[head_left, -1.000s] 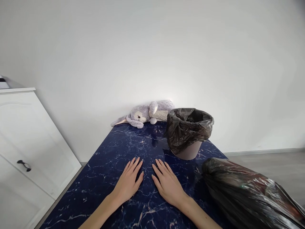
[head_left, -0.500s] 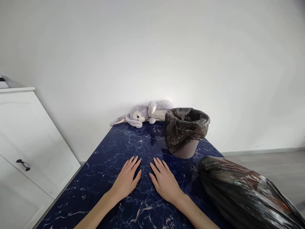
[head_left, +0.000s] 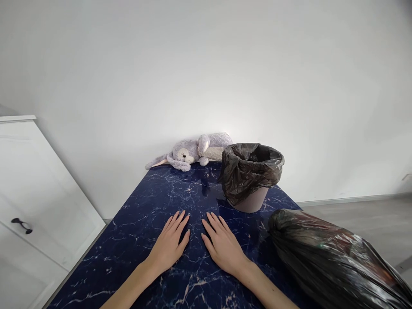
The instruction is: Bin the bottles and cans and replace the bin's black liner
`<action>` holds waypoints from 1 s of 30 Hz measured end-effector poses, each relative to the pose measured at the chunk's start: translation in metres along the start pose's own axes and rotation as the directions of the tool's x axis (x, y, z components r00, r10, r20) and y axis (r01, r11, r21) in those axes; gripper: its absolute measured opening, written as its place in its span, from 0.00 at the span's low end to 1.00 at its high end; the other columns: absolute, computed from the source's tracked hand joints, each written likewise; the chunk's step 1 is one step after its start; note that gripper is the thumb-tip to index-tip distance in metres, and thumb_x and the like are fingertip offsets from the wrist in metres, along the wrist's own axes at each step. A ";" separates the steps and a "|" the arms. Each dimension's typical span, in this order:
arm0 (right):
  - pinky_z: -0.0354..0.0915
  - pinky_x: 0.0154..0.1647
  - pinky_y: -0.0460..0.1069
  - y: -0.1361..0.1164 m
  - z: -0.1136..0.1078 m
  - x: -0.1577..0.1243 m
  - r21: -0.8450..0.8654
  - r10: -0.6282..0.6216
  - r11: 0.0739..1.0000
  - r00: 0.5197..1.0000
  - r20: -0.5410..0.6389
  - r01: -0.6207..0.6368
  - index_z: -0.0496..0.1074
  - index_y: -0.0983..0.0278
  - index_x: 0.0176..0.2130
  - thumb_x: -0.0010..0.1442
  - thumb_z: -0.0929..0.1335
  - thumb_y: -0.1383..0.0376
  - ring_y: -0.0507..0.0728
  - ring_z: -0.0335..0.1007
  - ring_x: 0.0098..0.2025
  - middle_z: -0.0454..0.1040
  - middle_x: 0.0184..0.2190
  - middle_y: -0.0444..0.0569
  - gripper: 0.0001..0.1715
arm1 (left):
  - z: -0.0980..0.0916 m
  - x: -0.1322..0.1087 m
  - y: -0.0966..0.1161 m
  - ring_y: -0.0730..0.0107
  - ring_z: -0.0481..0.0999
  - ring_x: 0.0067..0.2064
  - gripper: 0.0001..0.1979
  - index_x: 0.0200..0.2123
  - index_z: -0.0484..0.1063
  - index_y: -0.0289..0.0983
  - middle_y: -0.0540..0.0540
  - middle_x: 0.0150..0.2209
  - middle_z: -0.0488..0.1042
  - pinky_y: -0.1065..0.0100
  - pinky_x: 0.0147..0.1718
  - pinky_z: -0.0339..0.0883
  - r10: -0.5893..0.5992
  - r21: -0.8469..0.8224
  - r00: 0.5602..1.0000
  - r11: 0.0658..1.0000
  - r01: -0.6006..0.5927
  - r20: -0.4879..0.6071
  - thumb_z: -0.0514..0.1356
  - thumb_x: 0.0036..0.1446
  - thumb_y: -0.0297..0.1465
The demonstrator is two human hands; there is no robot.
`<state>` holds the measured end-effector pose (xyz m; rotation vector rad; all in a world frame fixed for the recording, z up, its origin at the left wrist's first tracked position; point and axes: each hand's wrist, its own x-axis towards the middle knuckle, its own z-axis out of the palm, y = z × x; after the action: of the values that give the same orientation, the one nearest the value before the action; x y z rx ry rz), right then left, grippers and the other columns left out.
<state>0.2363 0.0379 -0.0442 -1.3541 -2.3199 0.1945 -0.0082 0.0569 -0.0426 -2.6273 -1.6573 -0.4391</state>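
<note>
My left hand [head_left: 169, 245] and my right hand [head_left: 223, 245] lie flat, palms down, side by side on the dark blue marbled table [head_left: 135, 240]. Both have fingers stretched out and hold nothing. A pink bin [head_left: 252, 198] lined with a black plastic bag [head_left: 249, 169] stands just beyond my right hand. A full black rubbish bag [head_left: 331, 262] lies on the table's right side, close to my right forearm.
A grey plush toy [head_left: 193, 151] lies at the table's far edge against the white wall. A white cabinet [head_left: 35, 193] with a dark handle [head_left: 21, 225] stands to the left. Grey floor shows at the right.
The view has shifted slightly rightwards, so everything sits a little further left. Both hands stay flat on the table.
</note>
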 end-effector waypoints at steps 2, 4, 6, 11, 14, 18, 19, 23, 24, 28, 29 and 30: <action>0.48 0.78 0.64 0.001 0.000 0.000 0.003 -0.001 1.000 1.000 0.000 0.001 0.58 0.65 0.75 0.80 0.53 0.53 0.64 0.44 0.78 0.52 0.76 0.54 0.34 | 0.001 0.000 -0.001 0.52 0.50 0.78 0.29 0.77 0.51 0.49 0.49 0.77 0.52 0.42 0.74 0.51 0.004 0.004 1.000 1.000 -0.004 -0.008 0.47 0.77 0.45; 0.48 0.78 0.64 0.001 0.001 0.000 0.004 -0.001 1.000 1.000 0.001 0.001 0.58 0.65 0.75 0.80 0.53 0.53 0.64 0.44 0.78 0.51 0.76 0.54 0.34 | 0.003 0.000 -0.002 0.51 0.50 0.78 0.29 0.77 0.50 0.50 0.49 0.77 0.51 0.42 0.74 0.51 0.008 0.008 1.000 1.000 -0.007 -0.013 0.48 0.77 0.45; 0.47 0.78 0.64 0.001 0.001 0.000 0.004 0.001 1.000 1.000 0.001 -0.001 0.57 0.64 0.75 0.80 0.53 0.53 0.64 0.44 0.78 0.50 0.76 0.53 0.34 | 0.003 0.000 -0.003 0.51 0.49 0.78 0.30 0.77 0.49 0.50 0.49 0.78 0.51 0.42 0.74 0.51 0.012 0.010 1.000 1.000 -0.012 -0.013 0.48 0.77 0.45; 0.46 0.79 0.62 0.001 -0.001 0.000 0.001 0.004 1.000 1.000 0.009 -0.004 0.57 0.64 0.75 0.80 0.53 0.53 0.62 0.43 0.78 0.50 0.76 0.53 0.33 | 0.003 0.002 -0.002 0.51 0.48 0.78 0.30 0.77 0.50 0.48 0.48 0.78 0.50 0.41 0.74 0.50 0.007 0.011 1.000 1.000 -0.008 0.011 0.47 0.77 0.45; 0.46 0.79 0.62 0.001 -0.002 0.000 -0.002 0.011 1.000 1.000 0.015 -0.011 0.58 0.64 0.75 0.80 0.53 0.53 0.63 0.42 0.78 0.51 0.76 0.53 0.33 | 0.003 0.002 -0.001 0.51 0.48 0.78 0.30 0.77 0.50 0.48 0.48 0.78 0.50 0.41 0.74 0.51 0.017 0.006 1.000 1.000 -0.017 0.003 0.47 0.77 0.45; 0.46 0.79 0.63 0.002 -0.002 0.000 -0.006 0.006 1.000 1.000 0.027 -0.006 0.58 0.65 0.75 0.80 0.53 0.53 0.63 0.42 0.78 0.50 0.76 0.53 0.34 | 0.003 0.002 0.000 0.50 0.48 0.78 0.30 0.77 0.49 0.49 0.48 0.78 0.50 0.41 0.74 0.51 0.024 -0.002 1.000 1.000 -0.024 -0.004 0.47 0.77 0.45; 0.46 0.79 0.63 0.002 -0.002 0.000 -0.006 0.004 1.000 1.000 0.028 -0.004 0.58 0.65 0.75 0.80 0.53 0.53 0.63 0.42 0.78 0.50 0.76 0.53 0.34 | 0.004 0.002 0.000 0.50 0.48 0.78 0.30 0.77 0.49 0.49 0.49 0.78 0.50 0.41 0.74 0.51 0.023 -0.003 1.000 1.000 -0.023 -0.006 0.47 0.77 0.45; 0.46 0.79 0.63 0.003 -0.001 0.000 -0.006 0.007 1.000 1.000 0.020 -0.007 0.58 0.65 0.75 0.80 0.53 0.52 0.63 0.43 0.78 0.51 0.76 0.53 0.34 | 0.006 0.001 -0.001 0.50 0.48 0.78 0.30 0.77 0.47 0.51 0.50 0.78 0.50 0.42 0.74 0.51 0.036 -0.013 0.999 0.999 -0.036 -0.034 0.48 0.77 0.44; 0.46 0.79 0.63 0.003 -0.001 0.000 -0.007 0.008 1.000 1.000 0.019 -0.008 0.59 0.65 0.75 0.80 0.53 0.52 0.63 0.43 0.78 0.51 0.76 0.53 0.34 | 0.007 0.001 -0.001 0.50 0.49 0.78 0.30 0.77 0.47 0.52 0.50 0.78 0.50 0.42 0.74 0.51 0.037 -0.014 0.999 0.999 -0.038 -0.037 0.48 0.77 0.44; 0.46 0.79 0.62 0.003 -0.002 -0.001 -0.011 0.008 1.000 1.000 0.023 -0.008 0.59 0.65 0.75 0.80 0.53 0.52 0.63 0.43 0.78 0.51 0.76 0.53 0.34 | 0.006 0.001 0.000 0.50 0.48 0.78 0.30 0.78 0.47 0.51 0.50 0.78 0.50 0.42 0.74 0.51 0.042 -0.014 0.999 0.999 -0.043 -0.032 0.47 0.77 0.45; 0.45 0.79 0.62 0.003 -0.002 -0.001 -0.013 0.009 1.000 1.000 0.026 -0.008 0.59 0.66 0.75 0.80 0.53 0.52 0.63 0.43 0.78 0.50 0.76 0.53 0.34 | 0.006 0.002 0.000 0.50 0.48 0.78 0.30 0.77 0.47 0.51 0.49 0.78 0.50 0.42 0.74 0.51 0.040 -0.014 0.999 0.999 -0.041 -0.027 0.47 0.77 0.45; 0.45 0.79 0.62 0.003 -0.002 -0.001 -0.014 0.009 1.000 1.000 0.029 -0.009 0.59 0.66 0.74 0.80 0.53 0.52 0.63 0.42 0.78 0.50 0.76 0.54 0.34 | 0.005 0.002 0.000 0.50 0.48 0.78 0.30 0.77 0.48 0.50 0.49 0.78 0.50 0.42 0.74 0.51 0.036 -0.013 0.999 0.999 -0.036 -0.019 0.47 0.77 0.45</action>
<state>0.2399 0.0386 -0.0437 -1.3774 -2.3442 0.2024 -0.0059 0.0590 -0.0468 -2.6491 -1.6043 -0.4740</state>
